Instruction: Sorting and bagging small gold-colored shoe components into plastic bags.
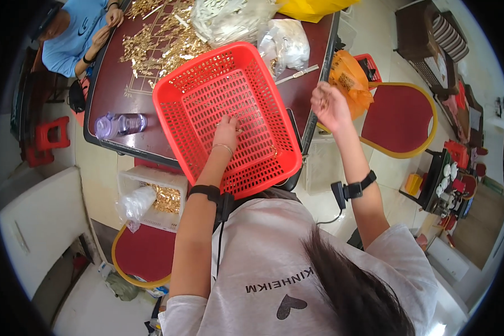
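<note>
A large red plastic basket point(179, 131) with slotted walls and floor sits tilted over the table's near edge, close to my body. My left hand point(226, 135) reaches down inside it, fingers drawn together at the slotted floor. A tiny light-coloured bit shows beside that hand, and a small gold piece point(274, 151) lies near the basket's right wall. Raised to the right of the basket, over the table's edge, my right hand point(331, 107) has its fingers curled in. Whatever it holds is too small to make out.
Gold pieces point(151, 53) are heaped on the dark red table point(109, 92), near clear plastic bags point(288, 42). A purple bottle point(120, 124) stands left. Opposite sits a person in blue point(75, 36). An orange bag point(350, 84), chairs point(400, 120) and a white bin point(151, 215) surround the table.
</note>
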Action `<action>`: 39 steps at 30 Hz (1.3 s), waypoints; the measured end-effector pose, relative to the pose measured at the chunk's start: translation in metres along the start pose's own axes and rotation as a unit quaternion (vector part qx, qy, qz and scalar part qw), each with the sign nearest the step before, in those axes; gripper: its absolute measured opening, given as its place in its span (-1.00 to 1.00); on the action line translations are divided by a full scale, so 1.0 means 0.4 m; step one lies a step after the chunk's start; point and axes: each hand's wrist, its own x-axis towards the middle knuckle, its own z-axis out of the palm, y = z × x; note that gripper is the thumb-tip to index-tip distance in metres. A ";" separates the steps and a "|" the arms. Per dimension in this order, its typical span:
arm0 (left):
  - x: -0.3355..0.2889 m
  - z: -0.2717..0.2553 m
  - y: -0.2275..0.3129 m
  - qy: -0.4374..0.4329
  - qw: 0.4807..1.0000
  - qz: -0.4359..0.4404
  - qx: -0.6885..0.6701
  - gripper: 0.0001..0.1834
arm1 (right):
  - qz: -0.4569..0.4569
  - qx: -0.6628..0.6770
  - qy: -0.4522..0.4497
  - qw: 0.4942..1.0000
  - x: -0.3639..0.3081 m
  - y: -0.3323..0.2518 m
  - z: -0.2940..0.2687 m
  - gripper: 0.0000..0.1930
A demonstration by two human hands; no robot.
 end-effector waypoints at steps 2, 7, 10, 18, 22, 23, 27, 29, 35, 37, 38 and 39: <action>0.007 -0.001 0.002 -0.018 1.000 -0.015 -0.014 -0.78 | 0.034 -0.080 0.048 0.995 -0.060 0.031 -0.014 -0.91; -0.013 0.056 0.105 -0.108 0.982 0.003 -0.158 -0.79 | 0.102 -0.159 0.115 0.975 -0.158 0.153 -0.061 -0.91; -0.034 0.128 0.145 -0.122 0.982 0.038 -0.137 -0.79 | 0.110 -0.137 0.124 0.977 -0.173 0.203 -0.046 -0.91; -0.065 0.123 0.143 -0.088 0.993 0.056 -0.054 -0.81 | 0.030 -0.261 0.138 0.955 -0.201 0.188 -0.020 -0.90; -0.114 0.045 0.127 -0.173 0.881 -0.123 -0.423 -0.81 | -0.056 -0.275 0.115 0.953 -0.225 0.169 0.098 -0.89; -0.128 0.027 0.122 -0.181 0.773 -0.137 -0.592 -0.79 | -0.069 -0.267 0.091 0.957 -0.228 0.175 0.134 -0.89; -0.193 -0.067 0.112 -0.095 0.750 -0.155 -0.636 -0.80 | -0.145 -0.611 0.003 0.778 -0.185 0.253 0.193 -0.85; -0.236 -0.102 0.075 -0.025 0.781 -0.193 -0.593 -0.82 | -0.107 -0.766 -0.004 0.634 -0.144 0.285 0.223 -0.82; -0.389 -0.162 0.049 -0.119 0.219 -0.101 -0.963 -0.77 | 0.048 -0.962 -0.033 0.266 0.011 0.432 0.118 -0.80; -0.441 -0.148 0.030 -0.108 0.134 -0.080 -0.982 -0.78 | 0.057 -0.964 -0.042 0.258 0.024 0.429 0.107 -0.79; -0.465 -0.140 0.019 -0.091 0.141 -0.062 -0.984 -0.78 | 0.050 -0.965 -0.056 0.250 0.025 0.435 0.103 -0.79; -0.485 -0.130 0.010 -0.076 0.149 -0.044 -0.985 -0.77 | 0.039 -0.968 -0.080 0.233 0.022 0.444 0.096 -0.77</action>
